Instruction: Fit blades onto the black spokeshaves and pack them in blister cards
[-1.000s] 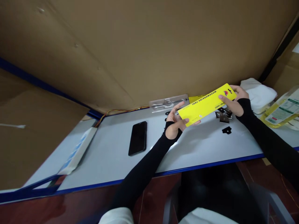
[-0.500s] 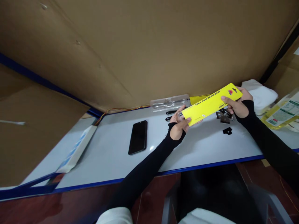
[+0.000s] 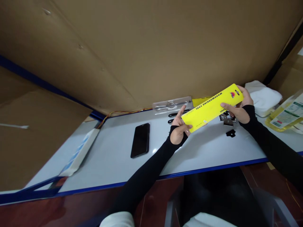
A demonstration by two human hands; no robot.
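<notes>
A yellow card (image 3: 208,110) printed "WOODWORKING TOOL" is held tilted above the table, its right end higher. My left hand (image 3: 179,127) grips the lower left end, thumb on top and one finger pointing up beside the edge. On the right part of the card, my right hand (image 3: 241,108) holds on with the thumb across the face and the other fingers behind. Under and beside the card lie metal pieces (image 3: 228,121) and a black flat part (image 3: 230,133). Black handles (image 3: 173,114) show just behind my left hand.
A black phone (image 3: 140,140) lies left of my hands. Clear plastic packaging (image 3: 172,105) and another yellow card (image 3: 200,101) are against the cardboard wall. At the right are a white cloth (image 3: 262,97) and a bottle of yellow liquid (image 3: 284,115). A long box (image 3: 80,153) stands at left.
The card has shifted slightly left, its left end a little lower. One finger of my left hand has lifted and extended upward. My right thumb sits slightly farther left and lower.
</notes>
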